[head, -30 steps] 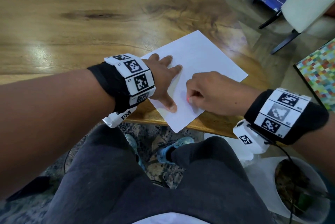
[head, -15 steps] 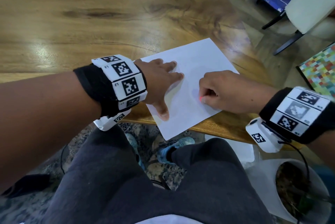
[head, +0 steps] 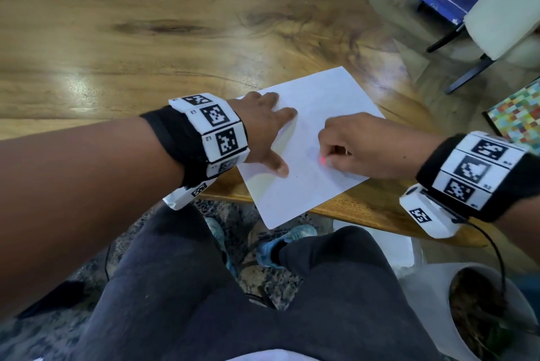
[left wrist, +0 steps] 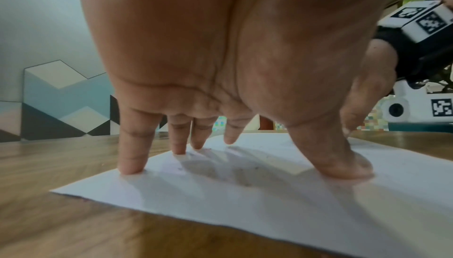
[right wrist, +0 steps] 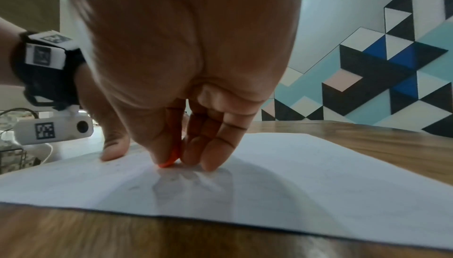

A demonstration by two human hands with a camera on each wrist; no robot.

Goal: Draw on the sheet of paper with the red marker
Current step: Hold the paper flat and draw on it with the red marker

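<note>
A white sheet of paper (head: 321, 115) lies at the near edge of the wooden table (head: 146, 39), one corner hanging over the edge. My left hand (head: 264, 132) lies spread on the sheet's left part, fingertips (left wrist: 130, 169) and thumb pressing it down. My right hand (head: 359, 147) is curled over the middle of the sheet and pinches the red marker (head: 323, 160). Only its red tip (right wrist: 169, 162) shows below the fingers, touching the paper (right wrist: 294, 175). The marker's body is hidden in the hand.
The table edge runs just below the hands. Under it are my knees in dark trousers (head: 263, 302) and blue shoes (head: 280, 246). A white pot with a plant (head: 485, 317) stands at the lower right. A chair (head: 496, 16) stands beyond the table's right end.
My right hand has slid to the right across the sheet with the marker tip on the paper. The left hand stays pressed on the sheet. The head view has shifted a little.
</note>
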